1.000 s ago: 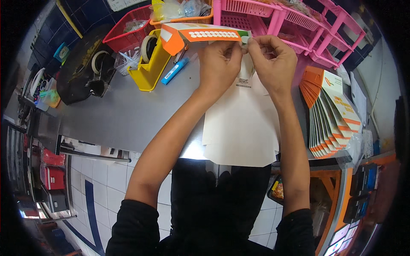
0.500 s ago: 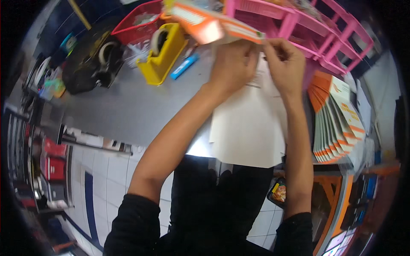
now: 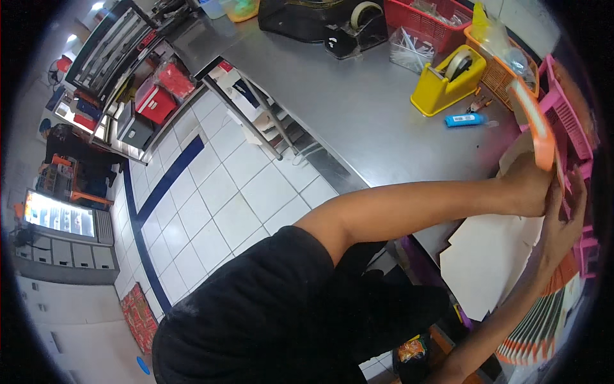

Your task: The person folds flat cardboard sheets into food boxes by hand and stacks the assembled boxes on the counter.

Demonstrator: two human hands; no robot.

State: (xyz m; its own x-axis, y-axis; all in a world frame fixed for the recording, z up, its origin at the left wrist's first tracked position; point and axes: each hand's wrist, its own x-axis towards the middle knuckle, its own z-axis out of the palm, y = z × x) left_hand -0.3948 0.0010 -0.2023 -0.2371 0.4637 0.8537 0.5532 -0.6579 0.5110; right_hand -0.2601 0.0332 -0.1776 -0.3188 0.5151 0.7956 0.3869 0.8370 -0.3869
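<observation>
Toward the right rim, my left hand (image 3: 531, 185) is closed on an orange and white folding carton (image 3: 542, 131), its panels raised and bent. Close beside it, my right hand (image 3: 566, 221) has its fingers up against the same carton's lower edge and seems to grip it; the fingertips are partly hidden. Under both hands lie flat cream cardboard blanks (image 3: 489, 256), reaching over the table's near edge. Next to my right forearm, a fanned stack of orange and white folded cartons (image 3: 534, 336) lies partly covered.
On the steel table (image 3: 320, 89) stand a yellow tape dispenser (image 3: 448, 83), a blue marker (image 3: 465, 120), a black tape dispenser (image 3: 332, 29), a red basket (image 3: 435, 25) and an orange basket (image 3: 492, 67). Pink racks (image 3: 566, 109) line the far right. Another person (image 3: 70, 144) is in the left background.
The view has swung left and tilted, so table and hands now appear farther right. Both hands remain at the carton, which now stands more upright in the picture.
</observation>
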